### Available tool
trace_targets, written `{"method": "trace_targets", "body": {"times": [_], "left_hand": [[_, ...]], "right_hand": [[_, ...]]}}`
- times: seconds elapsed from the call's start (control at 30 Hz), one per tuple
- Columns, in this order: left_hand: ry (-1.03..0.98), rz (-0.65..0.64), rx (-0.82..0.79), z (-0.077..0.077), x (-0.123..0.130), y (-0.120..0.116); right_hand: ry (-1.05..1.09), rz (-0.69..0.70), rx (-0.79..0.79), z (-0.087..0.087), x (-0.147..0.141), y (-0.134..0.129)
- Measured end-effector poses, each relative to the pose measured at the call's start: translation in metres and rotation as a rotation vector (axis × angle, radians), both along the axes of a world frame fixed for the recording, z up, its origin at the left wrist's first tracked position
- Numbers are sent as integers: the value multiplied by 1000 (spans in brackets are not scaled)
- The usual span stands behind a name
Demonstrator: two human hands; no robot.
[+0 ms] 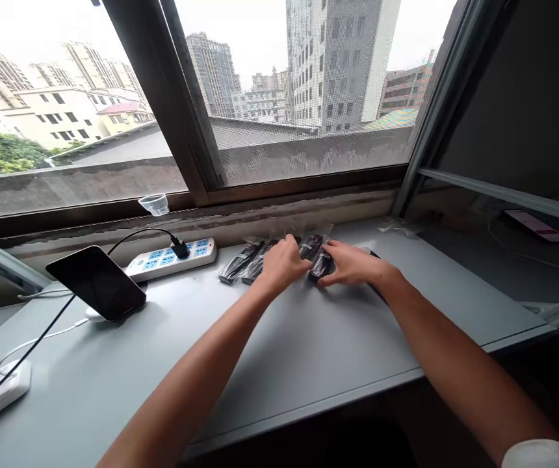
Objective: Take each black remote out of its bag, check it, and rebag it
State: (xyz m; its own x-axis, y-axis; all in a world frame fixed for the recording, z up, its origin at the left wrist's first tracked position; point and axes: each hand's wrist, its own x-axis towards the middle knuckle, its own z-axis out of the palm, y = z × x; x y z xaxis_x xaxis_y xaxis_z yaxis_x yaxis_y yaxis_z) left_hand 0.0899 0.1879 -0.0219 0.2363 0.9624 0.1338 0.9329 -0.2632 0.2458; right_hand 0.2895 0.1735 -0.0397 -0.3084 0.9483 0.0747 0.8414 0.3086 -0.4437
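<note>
Several slim black items in clear plastic bags lie in a slanted row on the grey desk (299, 344). Nearest the left end is one bagged black item (240, 261), with another bagged black item (256, 265) beside it, partly behind my left hand (285, 261). That hand is curled over the row's middle, its thumb by a bagged black item (311, 247); its fingertips are hidden. My right hand (351, 262) grips the front bagged black item (322, 265) between thumb and fingers. A dark object partly shows behind the right wrist.
Left of the row are a white power strip (196, 252) with a black plug (180, 248), and a tilted black tablet (97, 283). A clear plastic cup (155, 205) sits by the window ledge. Cables run to a white strip (1, 393). A phone (537, 225) lies beyond the right partition.
</note>
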Motion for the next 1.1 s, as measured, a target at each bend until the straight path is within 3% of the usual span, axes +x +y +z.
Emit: {"method": "trace_targets", "body": {"times": [0.23,0.3,0.4,0.57,0.63,0.8,1.0,1.1], "left_hand": [[-704,-192,382,18,-72,0],[-867,-222,443,23,-90,-5],[-1030,-206,555,28,-106,-18],[-1269,-117,572,29,-104,-45],[-1305,-95,561,28,-98,-52],[-1242,-108,627,26,-86,-54],[-1096,-76,749,44,-101,-54],[-863,-97,986,59,-119,-58]], "right_hand": [[9,-12,23,-14,-9,10],[133,-25,109,-14,-20,8],[522,-77,177,-10,-45,-1],[1207,-68,-508,-11,-79,-17],[1348,-67,-618,-11,-82,-20],[1469,118,-906,-2,-76,-22],[1467,210,-939,-2,-67,-20],[1419,231,-871,-5,-65,-17]]}}
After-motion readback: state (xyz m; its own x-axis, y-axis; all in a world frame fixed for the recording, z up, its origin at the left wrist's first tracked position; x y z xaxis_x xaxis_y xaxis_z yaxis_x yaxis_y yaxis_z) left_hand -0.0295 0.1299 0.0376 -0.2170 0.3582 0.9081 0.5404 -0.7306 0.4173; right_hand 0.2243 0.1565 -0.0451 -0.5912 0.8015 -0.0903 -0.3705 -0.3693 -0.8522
